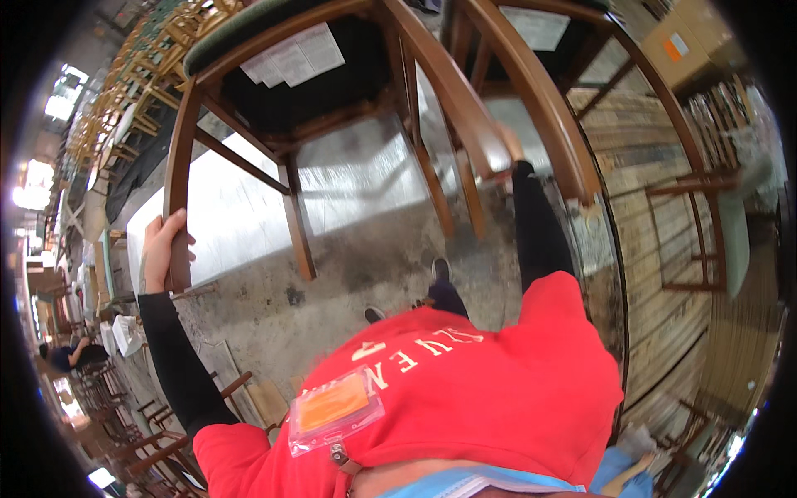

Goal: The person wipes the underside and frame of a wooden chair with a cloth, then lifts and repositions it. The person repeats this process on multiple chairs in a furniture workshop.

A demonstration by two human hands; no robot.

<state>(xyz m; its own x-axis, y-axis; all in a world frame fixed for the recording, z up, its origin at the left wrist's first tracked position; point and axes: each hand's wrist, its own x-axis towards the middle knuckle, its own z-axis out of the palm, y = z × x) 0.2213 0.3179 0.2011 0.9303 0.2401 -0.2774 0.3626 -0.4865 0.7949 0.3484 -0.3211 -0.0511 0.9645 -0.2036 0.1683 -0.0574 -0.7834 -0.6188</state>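
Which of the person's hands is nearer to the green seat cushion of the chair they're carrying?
Left. The left hand grips the leg that runs up to the green cushion. The right hand holds a curved rail on the far side, farther from the cushion.

Chair: a brown wooden chair (pixel 349 91) is hanging upside down in the air, its legs pointing toward the floor and the person.
Seat: the dark green padded seat (pixel 249 25) is facing upward, its black underside carrying white paper labels.
Left grip: the left hand (pixel 162 249) is wrapping around one leg's end.
Right grip: the right hand (pixel 510 145) is touching a curved back rail.
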